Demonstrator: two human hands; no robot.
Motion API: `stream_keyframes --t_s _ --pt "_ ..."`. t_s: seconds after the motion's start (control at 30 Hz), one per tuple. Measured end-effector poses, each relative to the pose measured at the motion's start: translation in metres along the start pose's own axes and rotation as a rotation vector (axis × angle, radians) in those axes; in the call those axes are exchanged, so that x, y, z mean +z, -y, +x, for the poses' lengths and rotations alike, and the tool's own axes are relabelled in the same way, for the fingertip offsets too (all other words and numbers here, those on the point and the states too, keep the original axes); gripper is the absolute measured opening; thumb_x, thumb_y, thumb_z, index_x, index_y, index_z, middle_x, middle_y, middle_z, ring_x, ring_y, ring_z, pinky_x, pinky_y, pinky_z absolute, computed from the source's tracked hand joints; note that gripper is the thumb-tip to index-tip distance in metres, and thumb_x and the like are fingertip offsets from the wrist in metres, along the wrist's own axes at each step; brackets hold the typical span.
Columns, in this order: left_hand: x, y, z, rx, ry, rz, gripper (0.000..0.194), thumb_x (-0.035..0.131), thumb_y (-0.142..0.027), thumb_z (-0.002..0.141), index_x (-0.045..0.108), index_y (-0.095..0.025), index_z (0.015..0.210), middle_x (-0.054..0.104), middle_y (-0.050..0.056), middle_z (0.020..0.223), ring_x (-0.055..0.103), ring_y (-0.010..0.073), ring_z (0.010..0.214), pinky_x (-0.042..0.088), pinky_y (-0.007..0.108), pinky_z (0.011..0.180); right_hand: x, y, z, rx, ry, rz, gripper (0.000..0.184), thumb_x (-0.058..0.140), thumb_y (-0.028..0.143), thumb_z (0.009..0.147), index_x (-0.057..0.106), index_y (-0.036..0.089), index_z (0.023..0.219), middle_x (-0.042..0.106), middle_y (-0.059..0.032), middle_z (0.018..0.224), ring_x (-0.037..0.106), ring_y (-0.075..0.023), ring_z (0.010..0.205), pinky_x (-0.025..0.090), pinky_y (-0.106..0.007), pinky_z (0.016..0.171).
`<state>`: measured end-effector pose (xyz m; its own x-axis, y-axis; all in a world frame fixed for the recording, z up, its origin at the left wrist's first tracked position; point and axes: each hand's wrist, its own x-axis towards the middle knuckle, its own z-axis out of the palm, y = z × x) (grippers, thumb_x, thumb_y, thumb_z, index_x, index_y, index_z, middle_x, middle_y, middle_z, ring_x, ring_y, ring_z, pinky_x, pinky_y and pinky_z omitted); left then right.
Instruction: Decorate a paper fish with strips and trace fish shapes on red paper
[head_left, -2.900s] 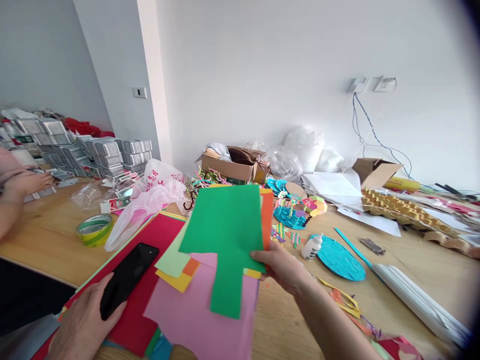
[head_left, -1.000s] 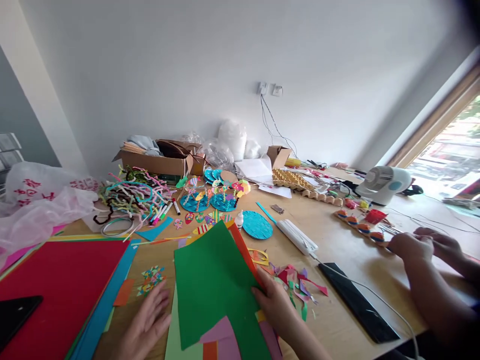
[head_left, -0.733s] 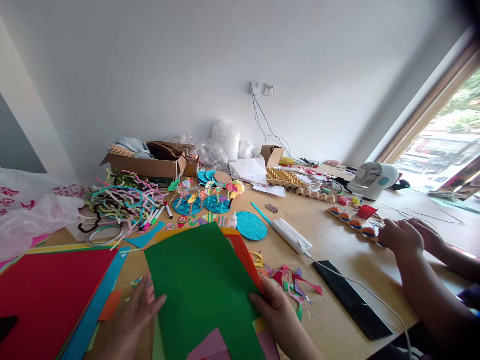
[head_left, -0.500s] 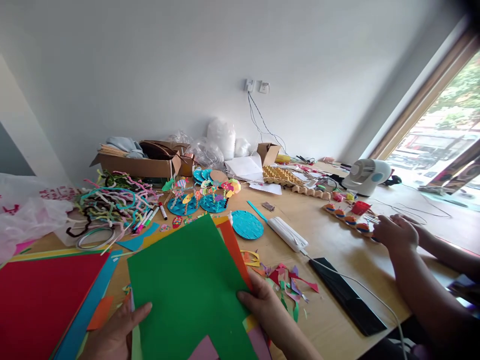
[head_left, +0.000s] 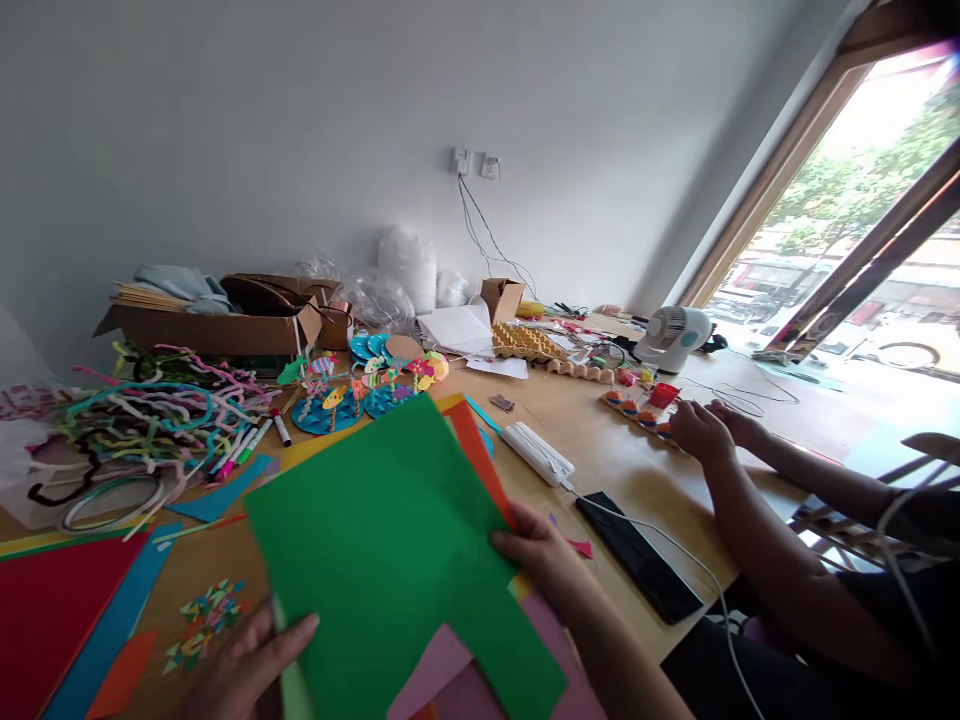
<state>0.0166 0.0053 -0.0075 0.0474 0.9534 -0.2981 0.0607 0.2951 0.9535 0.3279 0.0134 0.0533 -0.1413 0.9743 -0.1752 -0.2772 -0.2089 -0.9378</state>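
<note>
A stack of coloured paper is held up over the table's near edge, with a green sheet (head_left: pixel 367 540) on top that has a piece cut out of its lower side. Orange, yellow and pink sheets (head_left: pixel 540 640) peek out beneath it. My left hand (head_left: pixel 251 655) grips the stack's left edge, thumb on top. On the right edge, my right hand (head_left: pixel 547 555) pinches the sheets between thumb and fingers. Small paper scraps (head_left: pixel 206 620) lie beside my left hand. Red paper (head_left: pixel 67 620) and blue paper (head_left: pixel 112 635) rest at the far left.
Pipe cleaners (head_left: pixel 165 410) and markers (head_left: pixel 244 445) lie at the left, before a cardboard box (head_left: pixel 210 330). Paper fish on blue discs (head_left: pixel 330 405) stand mid-table. A power strip (head_left: pixel 536 450) and black slab (head_left: pixel 637 555) lie right. Another person's hands (head_left: pixel 705 430) work by painted egg-carton pieces (head_left: pixel 634 410).
My view has swung to the right, showing more window. The stack is raised slightly, uncovering more of its lower cut-out and the scraps at left. Both hands keep their hold.
</note>
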Motion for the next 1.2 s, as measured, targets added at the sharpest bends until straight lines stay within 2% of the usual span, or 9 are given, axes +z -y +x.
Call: stream_keyframes --t_s 0.03,0.13,0.27,0.37,0.47,0.6,0.77,1.0,1.2 --pt "0.019 -0.011 -0.002 -0.017 0.041 -0.047 0.053 0.063 -0.057 0.058 0.065 -0.032 0.105 0.071 0.003 0.085 0.063 0.0344 0.091 0.050 0.047 0.081 -0.012 0.007 0.000 -0.011 -0.044 0.010 0.044 0.074 0.025 0.062 0.063 0.020 0.104 0.071 -0.0031 0.091 0.067 -0.0251 0.085 0.051 -0.037 0.080" --pt "0.075 -0.038 -0.008 -0.157 0.416 -0.372 0.072 0.071 -0.048 0.061 0.049 -0.026 0.126 0.068 0.006 0.104 0.060 0.0328 0.099 0.046 0.046 0.087 -0.050 0.028 -0.001 -0.031 -0.188 0.026 0.048 0.074 0.020 0.062 0.060 0.020 0.107 0.072 -0.0036 0.094 0.068 -0.0236 0.083 0.052 -0.036 0.079" --pt "0.127 -0.054 -0.004 -0.022 0.707 -0.580 0.064 0.065 -0.035 0.075 0.040 -0.026 0.133 0.060 0.007 0.119 0.055 0.0274 0.109 0.042 0.038 0.091 -0.095 0.051 -0.008 -0.029 -0.304 -0.072 0.039 0.071 0.018 0.066 0.061 0.020 0.104 0.073 -0.0044 0.090 0.069 -0.0230 0.079 0.055 -0.033 0.073" --pt "0.153 -0.052 0.006 -0.045 0.800 -0.606 0.069 0.060 -0.029 0.078 0.027 -0.023 0.138 0.060 0.011 0.115 0.058 0.0267 0.103 0.045 0.039 0.084 -0.120 0.058 -0.014 -0.016 -0.338 -0.176 0.033 0.069 0.019 0.069 0.061 0.020 0.101 0.073 -0.0057 0.089 0.069 -0.0238 0.077 0.055 -0.032 0.069" --pt "0.169 -0.044 0.018 -0.069 0.766 -0.558 0.073 0.060 -0.028 0.076 0.023 -0.021 0.139 0.056 0.011 0.117 0.058 0.0230 0.101 0.044 0.034 0.081 -0.139 0.057 -0.014 0.002 -0.344 -0.245 0.030 0.068 0.019 0.070 0.062 0.019 0.098 0.072 -0.0068 0.089 0.069 -0.0240 0.076 0.055 -0.033 0.069" --pt "0.177 -0.031 0.028 -0.093 0.710 -0.478 0.080 0.061 -0.031 0.074 0.018 -0.019 0.141 0.048 0.012 0.128 0.054 0.0198 0.103 0.043 0.028 0.078 -0.153 0.048 -0.002 0.043 -0.307 -0.313 0.033 0.068 0.019 0.068 0.062 0.018 0.100 0.072 -0.0078 0.093 0.069 -0.0253 0.082 0.055 -0.035 0.075" --pt "0.168 -0.026 0.031 -0.087 0.693 -0.454 0.082 0.061 -0.035 0.073 0.018 -0.020 0.141 0.042 0.011 0.135 0.051 0.0193 0.104 0.042 0.028 0.080 -0.151 0.038 0.019 0.056 -0.284 -0.351 0.038 0.065 0.019 0.067 0.061 0.016 0.105 0.070 -0.0092 0.100 0.068 -0.0269 0.086 0.055 -0.039 0.078" --pt "0.157 -0.021 0.031 -0.107 0.666 -0.476 0.082 0.064 -0.035 0.070 0.023 -0.019 0.140 0.043 0.011 0.135 0.049 0.0220 0.111 0.042 0.028 0.080 -0.146 0.024 0.043 0.079 -0.313 -0.537 0.030 0.058 0.012 0.061 0.064 0.015 0.091 0.073 -0.0072 0.084 0.069 -0.0256 0.074 0.057 -0.035 0.068" --pt "0.155 -0.010 0.027 -0.153 0.647 -0.486 0.079 0.065 -0.032 0.066 0.030 -0.019 0.136 0.041 0.010 0.136 0.049 0.0208 0.108 0.041 0.026 0.078 -0.151 0.014 0.056 0.066 -0.389 -0.801 0.031 0.055 0.013 0.063 0.065 0.016 0.092 0.072 -0.0058 0.084 0.068 -0.0238 0.076 0.056 -0.031 0.066"
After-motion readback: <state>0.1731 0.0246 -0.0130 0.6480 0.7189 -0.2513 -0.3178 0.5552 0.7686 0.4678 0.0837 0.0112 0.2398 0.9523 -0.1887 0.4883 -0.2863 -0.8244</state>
